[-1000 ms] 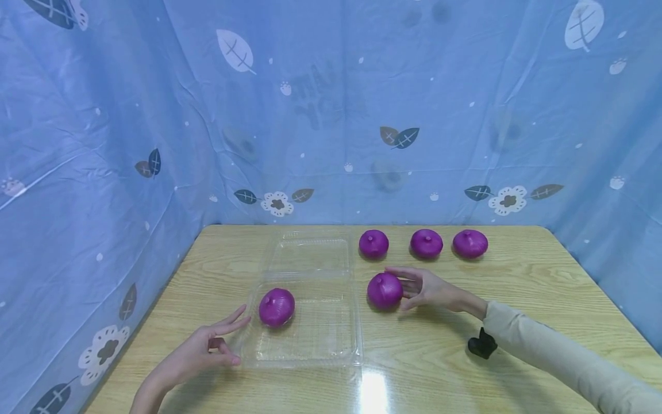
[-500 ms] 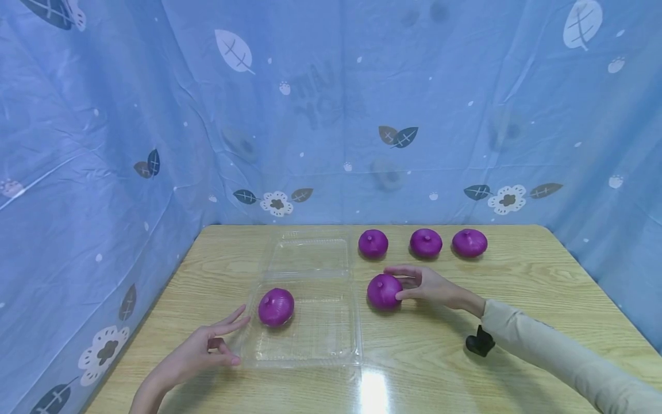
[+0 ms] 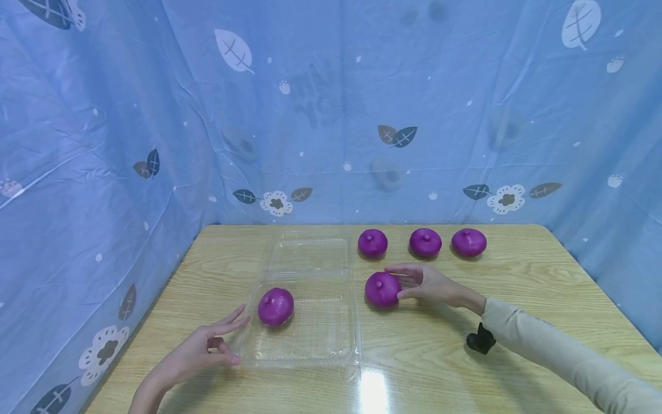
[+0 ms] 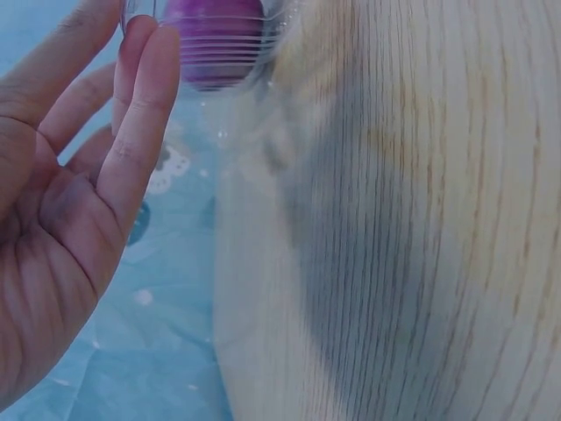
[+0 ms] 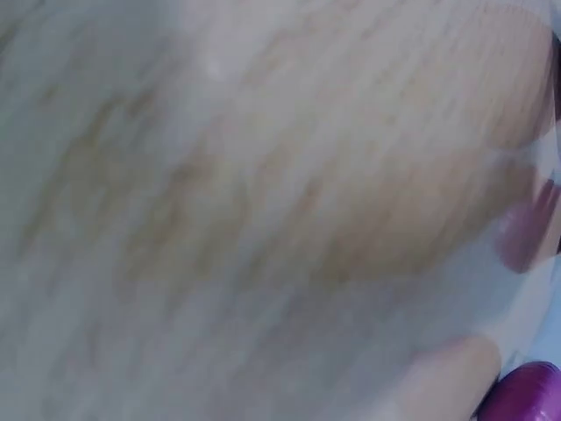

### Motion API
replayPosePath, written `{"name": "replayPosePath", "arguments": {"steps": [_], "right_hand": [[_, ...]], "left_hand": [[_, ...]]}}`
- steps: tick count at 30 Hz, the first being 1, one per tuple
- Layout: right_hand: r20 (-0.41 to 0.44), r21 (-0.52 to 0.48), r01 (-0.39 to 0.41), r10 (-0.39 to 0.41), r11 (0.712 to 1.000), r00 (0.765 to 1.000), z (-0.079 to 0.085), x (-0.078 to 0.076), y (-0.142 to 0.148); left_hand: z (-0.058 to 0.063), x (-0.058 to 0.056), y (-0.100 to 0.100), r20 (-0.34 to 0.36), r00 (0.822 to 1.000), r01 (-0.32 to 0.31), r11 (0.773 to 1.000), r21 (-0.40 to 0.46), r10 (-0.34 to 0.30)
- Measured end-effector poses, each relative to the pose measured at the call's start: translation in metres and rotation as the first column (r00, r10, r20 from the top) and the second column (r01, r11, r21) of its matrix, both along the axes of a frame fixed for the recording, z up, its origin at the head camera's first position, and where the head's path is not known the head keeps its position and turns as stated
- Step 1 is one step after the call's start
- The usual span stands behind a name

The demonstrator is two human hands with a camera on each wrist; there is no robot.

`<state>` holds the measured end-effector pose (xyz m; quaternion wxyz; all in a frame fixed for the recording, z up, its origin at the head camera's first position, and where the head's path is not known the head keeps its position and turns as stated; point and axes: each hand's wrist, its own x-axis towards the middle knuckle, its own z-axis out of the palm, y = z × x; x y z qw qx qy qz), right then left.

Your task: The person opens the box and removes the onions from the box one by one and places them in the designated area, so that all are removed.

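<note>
My right hand [image 3: 424, 287] grips a purple onion [image 3: 381, 290] right of the clear plastic clamshell box, thumb at its near side and fingers behind. In the right wrist view, a purple onion [image 5: 526, 396] shows only at the lower right corner. Another purple onion [image 3: 276, 307] sits in the left part of the box's near half [image 3: 315, 345]. My left hand [image 3: 199, 351] is at the box's left side, index finger reaching along the edge and thumb near the front corner. In the left wrist view, the left hand's [image 4: 70, 202] fingertips touch the clear plastic edge [image 4: 138, 9].
Three more purple onions stand in a row at the back: a left one [image 3: 372, 243], a middle one [image 3: 425, 242] and a right one [image 3: 468, 242]. The box's lid half [image 3: 310, 256] lies folded back. A blue curtain [image 3: 331, 115] encloses the wooden table [image 3: 517, 287].
My right thumb has closed in against the near side of the onion, and the onion has shifted slightly left. The left hand and the box have stayed put.
</note>
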<state>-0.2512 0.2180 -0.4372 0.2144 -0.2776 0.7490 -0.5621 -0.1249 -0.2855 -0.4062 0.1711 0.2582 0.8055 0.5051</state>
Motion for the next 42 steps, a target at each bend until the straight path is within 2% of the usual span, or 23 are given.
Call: {"name": "replayPosePath", "arguments": {"steps": [6,10,15,20,24,27,29,33,37,42], "right_hand": [[-0.056,0.067,0.043,-0.039,0.997,0.998,0.016,-0.005,0.015],[-0.041,0.051,0.077,-0.075,0.996,0.996,0.027,-0.006,0.025],[-0.006,-0.055,0.089,-0.089,0.995,0.996,0.039,-0.002,0.023],[0.005,-0.167,0.075,-0.075,0.983,0.997,0.053,0.009,-0.007],[0.035,-0.227,0.018,-0.011,0.974,0.999,0.062,0.023,-0.041],[0.035,-0.226,-0.12,0.131,0.967,0.991,0.069,0.024,-0.063],[0.033,-0.203,-0.243,0.254,0.949,0.967,0.075,0.017,-0.076],[0.076,-0.152,-0.46,0.475,0.875,0.877,0.091,-0.004,-0.1],[0.133,-0.099,-0.573,0.581,0.814,0.803,0.105,-0.022,-0.128],[0.172,-0.052,-0.638,0.636,0.768,0.752,0.109,-0.039,-0.168]], "left_hand": [[-0.001,0.0,0.0,-0.008,1.0,-0.003,1.0,0.001,0.003],[-0.001,0.0,0.0,-0.017,1.0,-0.006,1.0,-0.002,0.006],[-0.002,0.001,-0.001,-0.015,1.0,-0.012,1.0,-0.001,0.012],[-0.004,0.002,-0.002,-0.015,1.0,-0.014,1.0,0.013,0.014],[-0.004,0.002,-0.003,-0.012,1.0,-0.013,1.0,0.014,0.013],[-0.003,0.001,-0.002,-0.005,1.0,-0.014,1.0,0.01,0.014],[-0.003,0.001,-0.002,-0.003,1.0,-0.019,1.0,0.002,0.019],[-0.001,0.001,-0.002,-0.005,1.0,-0.028,1.0,-0.014,0.028],[0.0,0.0,0.0,-0.006,0.999,-0.041,0.999,-0.032,0.041],[0.0,-0.002,0.0,-0.006,0.999,-0.039,0.998,-0.042,0.039]]}}
